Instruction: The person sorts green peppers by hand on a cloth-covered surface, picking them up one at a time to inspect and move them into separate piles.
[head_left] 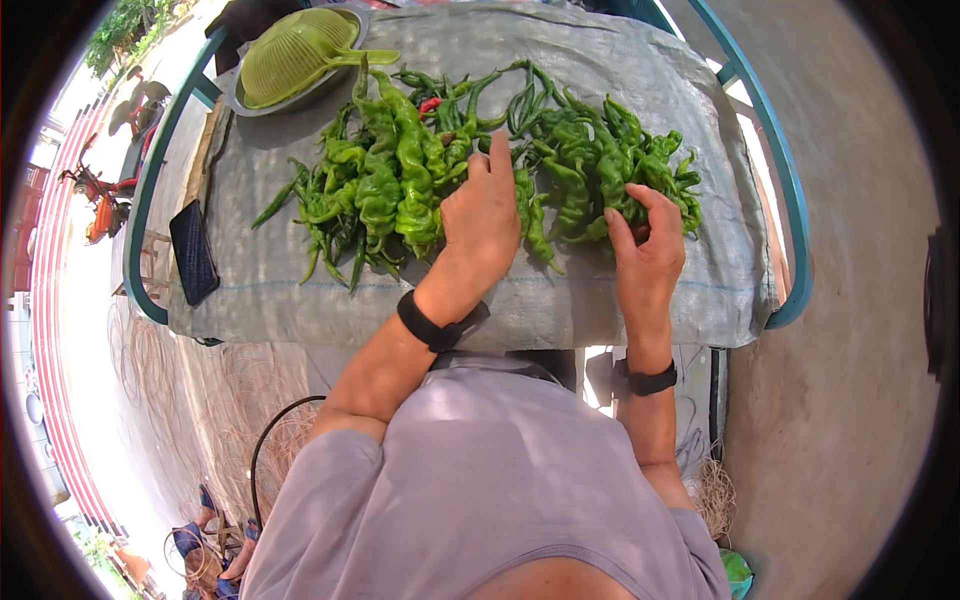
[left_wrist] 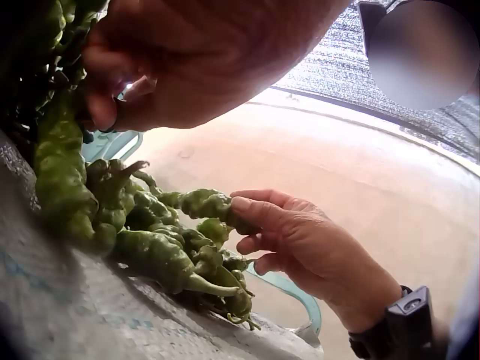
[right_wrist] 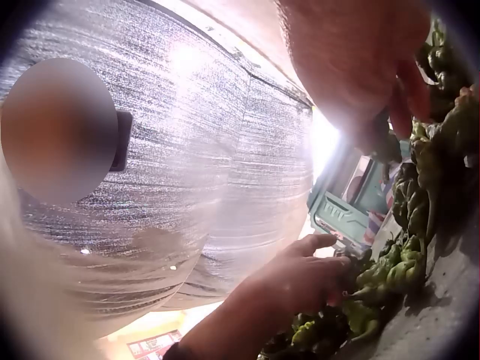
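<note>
Long, wrinkled green peppers (head_left: 380,190) lie in a heap on a grey woven sheet (head_left: 640,315), with another cluster of peppers (head_left: 575,150) to the right. My left hand (head_left: 482,215) is over the middle of them, its index finger stretched forward and the other fingers bent down at the peppers; what lies under those fingers is hidden. On the right side, my right hand (head_left: 652,240) pinches a green pepper (left_wrist: 206,201) between thumb and fingers, as the left wrist view shows. One small red pepper (head_left: 430,105) shows among the green ones at the back.
A yellow-green plastic strainer (head_left: 300,55) rests in a metal basin (head_left: 238,98) at the back left. A dark phone (head_left: 194,252) lies at the sheet's left edge. Blue-green metal rails (head_left: 790,220) curve along both sides.
</note>
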